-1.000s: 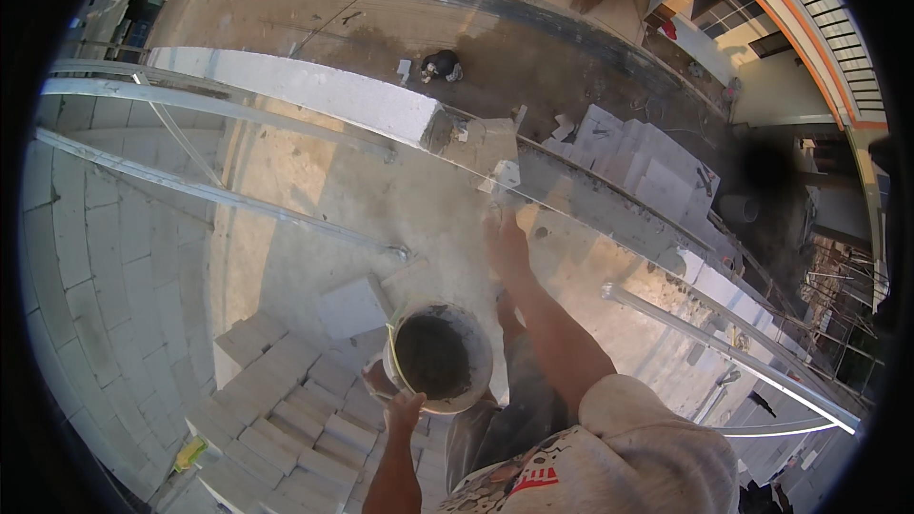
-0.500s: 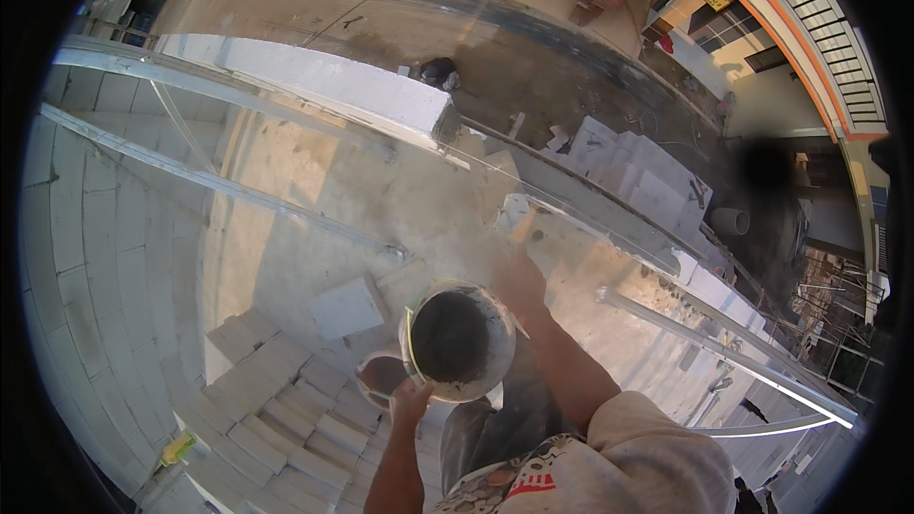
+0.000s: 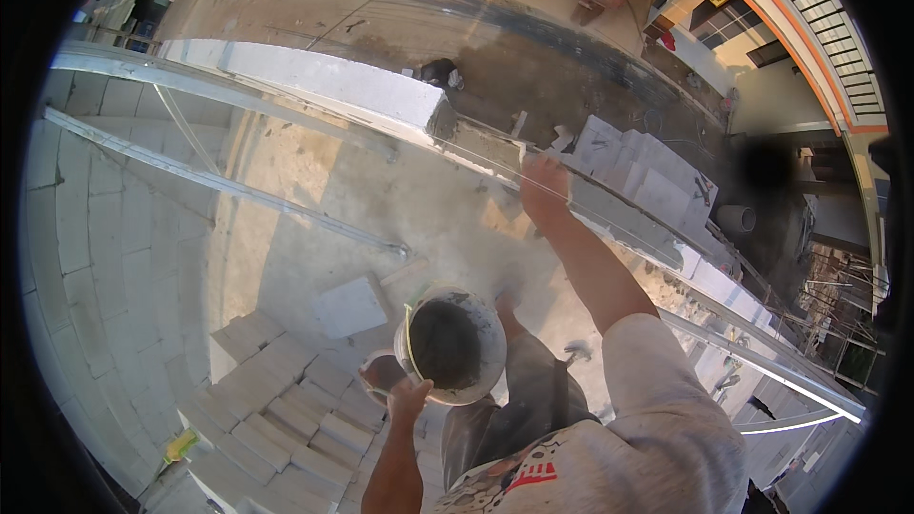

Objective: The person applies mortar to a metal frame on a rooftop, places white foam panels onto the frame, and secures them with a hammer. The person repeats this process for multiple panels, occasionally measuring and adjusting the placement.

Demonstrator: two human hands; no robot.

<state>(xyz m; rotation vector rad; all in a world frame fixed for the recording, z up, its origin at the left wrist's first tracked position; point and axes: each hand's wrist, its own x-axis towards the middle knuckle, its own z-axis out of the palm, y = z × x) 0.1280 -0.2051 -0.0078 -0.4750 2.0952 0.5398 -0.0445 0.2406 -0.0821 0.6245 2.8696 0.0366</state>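
Observation:
A round bucket [image 3: 493, 347] holds dark grey wet mortar [image 3: 446, 343], and a yellowish strip runs along its left side. My left hand [image 3: 407, 398] is closed on the bucket's near left rim. Beyond it, my right arm stretches out to the top of a low block wall [image 3: 609, 214]. There my right hand [image 3: 545, 186] is closed at the wall's edge, beside the end of a white block [image 3: 381, 90] standing on it. Whatever its fingers hold is hidden. A smaller bucket [image 3: 381, 373] shows partly behind the mortar bucket.
Stacked pale blocks [image 3: 286, 409] fill the lower left, with a loose block [image 3: 350, 306] on the floor. Metal bars [image 3: 228, 186] slant across the left; another rail [image 3: 762, 362] lies right. More blocks [image 3: 643, 176] sit beyond the wall, near the street.
My right hand has moved up and away from beside the bucket to the wall top. My left hand stays on the bucket rim, and the bucket has shifted slightly.

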